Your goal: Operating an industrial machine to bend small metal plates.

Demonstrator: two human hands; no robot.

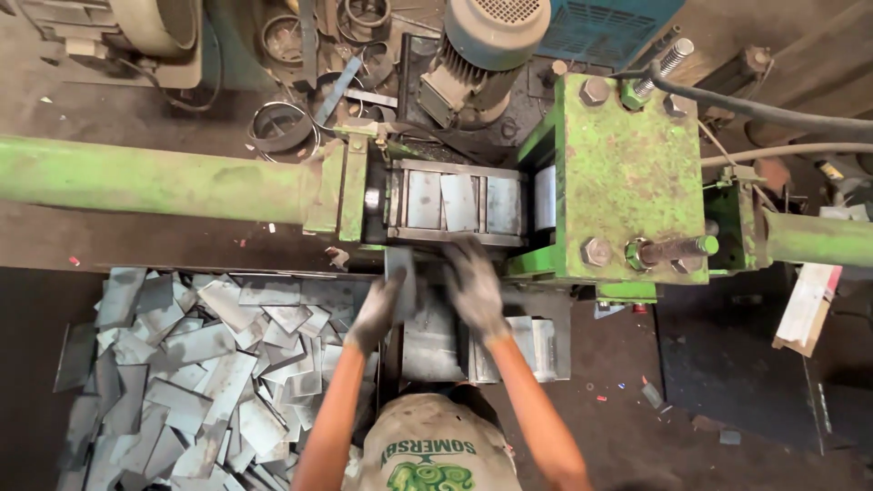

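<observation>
— Grey steel everywhere. See the heap of cut plates (191,364) on the left? It lies right beside the person, likely so the left hand (375,314) need only swing across.

— And that hand has one now?

— Yes, gloved fingers closed on a plate (401,277), held upright on its edge just below the slot (455,202) of the green machine (627,173), where three plates already sit side by side.

— The right hand (475,289)?

— Blurred. It hovers at the slot's lower edge, fingers spread downward; whether it grips anything I cannot tell. It seems placed to steady things there.

— That motor (486,45) above?

— Behind the slot, well apart from both hands. A grey tray (536,341) sits under the arms, close to the body.
</observation>
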